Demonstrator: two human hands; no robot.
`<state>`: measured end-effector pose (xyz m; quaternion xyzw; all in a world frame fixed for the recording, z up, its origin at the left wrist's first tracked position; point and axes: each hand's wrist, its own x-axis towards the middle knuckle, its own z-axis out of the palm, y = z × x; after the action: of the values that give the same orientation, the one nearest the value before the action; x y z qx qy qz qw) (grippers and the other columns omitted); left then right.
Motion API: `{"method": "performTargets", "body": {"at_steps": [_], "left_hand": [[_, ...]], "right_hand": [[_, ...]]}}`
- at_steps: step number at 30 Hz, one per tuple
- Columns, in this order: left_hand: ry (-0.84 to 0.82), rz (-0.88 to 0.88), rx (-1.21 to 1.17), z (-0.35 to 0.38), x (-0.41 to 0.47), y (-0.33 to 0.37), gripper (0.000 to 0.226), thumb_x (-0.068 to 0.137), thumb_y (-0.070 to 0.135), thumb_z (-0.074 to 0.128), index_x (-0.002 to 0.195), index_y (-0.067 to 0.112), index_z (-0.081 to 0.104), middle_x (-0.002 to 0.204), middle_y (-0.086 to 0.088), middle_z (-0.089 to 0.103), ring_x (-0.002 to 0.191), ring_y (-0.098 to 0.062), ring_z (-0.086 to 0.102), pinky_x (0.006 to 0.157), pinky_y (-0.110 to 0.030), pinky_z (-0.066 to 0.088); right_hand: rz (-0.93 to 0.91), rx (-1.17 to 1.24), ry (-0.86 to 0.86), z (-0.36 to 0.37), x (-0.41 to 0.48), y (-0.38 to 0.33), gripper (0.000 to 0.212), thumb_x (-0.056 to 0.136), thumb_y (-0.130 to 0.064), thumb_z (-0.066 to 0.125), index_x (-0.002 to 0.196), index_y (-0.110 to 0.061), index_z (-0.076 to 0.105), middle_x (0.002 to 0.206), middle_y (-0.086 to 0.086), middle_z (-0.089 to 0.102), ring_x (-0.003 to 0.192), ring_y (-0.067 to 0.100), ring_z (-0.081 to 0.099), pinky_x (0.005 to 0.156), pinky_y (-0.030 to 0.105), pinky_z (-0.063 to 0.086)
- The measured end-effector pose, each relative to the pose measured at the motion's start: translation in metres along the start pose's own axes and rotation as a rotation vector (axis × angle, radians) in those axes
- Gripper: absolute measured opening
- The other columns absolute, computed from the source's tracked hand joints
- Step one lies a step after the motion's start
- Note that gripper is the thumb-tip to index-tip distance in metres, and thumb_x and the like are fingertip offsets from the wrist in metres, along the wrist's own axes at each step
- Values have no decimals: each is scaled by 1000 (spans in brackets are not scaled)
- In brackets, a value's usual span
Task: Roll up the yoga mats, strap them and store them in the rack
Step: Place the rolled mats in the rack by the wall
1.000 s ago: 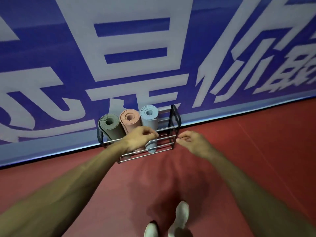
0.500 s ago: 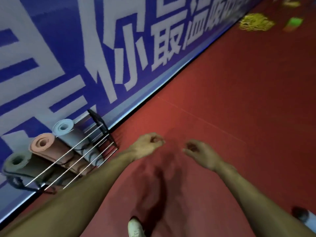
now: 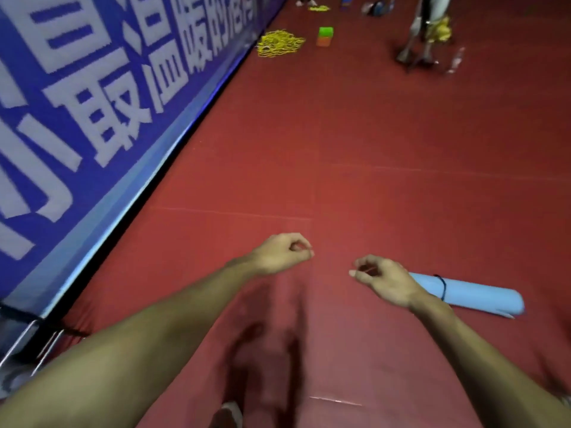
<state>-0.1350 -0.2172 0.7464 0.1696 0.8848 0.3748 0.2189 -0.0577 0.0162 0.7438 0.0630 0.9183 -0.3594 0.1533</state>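
A rolled light-blue yoga mat [image 3: 469, 296] lies on the red floor at the right, with a dark strap around it near its left end. My right hand [image 3: 383, 279] hovers in front of the mat's left end, fingers loosely curled, holding nothing. My left hand [image 3: 279, 253] hangs in the air at the centre, fingers curled in, empty. Only a corner of the metal rack [image 3: 21, 350] shows at the lower left edge; the mats in it are out of view.
A blue banner wall [image 3: 92, 118] with large white characters runs along the left. Far off lie a yellow net pile [image 3: 279, 43], a green and orange block [image 3: 325, 36], a stand with gear [image 3: 428, 32] and a bottle [image 3: 456, 60]. My shoe [image 3: 230, 413] shows at the bottom.
My view has swung right, away from the rack with its three rolled mats. Both hands left the rack and hang empty. The blue mat on the floor has come into view.
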Motion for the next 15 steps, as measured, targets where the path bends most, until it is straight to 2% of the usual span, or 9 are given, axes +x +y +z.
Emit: {"method": "performTargets", "body": {"at_steps": [3, 7, 11, 15], "left_hand": [[-76, 71, 38, 36, 44, 42, 22, 86, 40, 65, 104, 27, 63, 74, 14, 55, 72, -8, 50, 71, -22, 39], [-167, 106, 67, 84, 105, 79, 22, 89, 31, 65, 109, 21, 65, 75, 13, 52, 75, -8, 48, 72, -20, 37], [-251, 107, 59, 127, 179, 101, 26, 90, 31, 63, 113, 19, 62, 80, 11, 53, 74, -7, 48, 72, -21, 38], [-331, 61, 65, 160, 253, 123, 13, 88, 33, 65, 100, 28, 63, 85, 4, 60, 77, -8, 51, 76, -22, 40]], "right_hand": [[81, 62, 50, -29, -11, 53, 29, 90, -34, 66, 109, -12, 66, 100, -1, 68, 95, 16, 64, 87, 26, 46], [192, 112, 76, -59, -12, 111, 28, 90, -37, 65, 110, -16, 65, 105, -3, 67, 96, 13, 61, 80, 20, 40], [271, 48, 39, -96, 18, 169, 38, 92, -40, 61, 121, -15, 61, 117, -1, 64, 106, 16, 60, 88, 24, 43], [352, -13, 15, -146, 59, 212, 40, 95, -36, 57, 126, -12, 59, 122, 7, 63, 111, 21, 59, 88, 25, 42]]}}
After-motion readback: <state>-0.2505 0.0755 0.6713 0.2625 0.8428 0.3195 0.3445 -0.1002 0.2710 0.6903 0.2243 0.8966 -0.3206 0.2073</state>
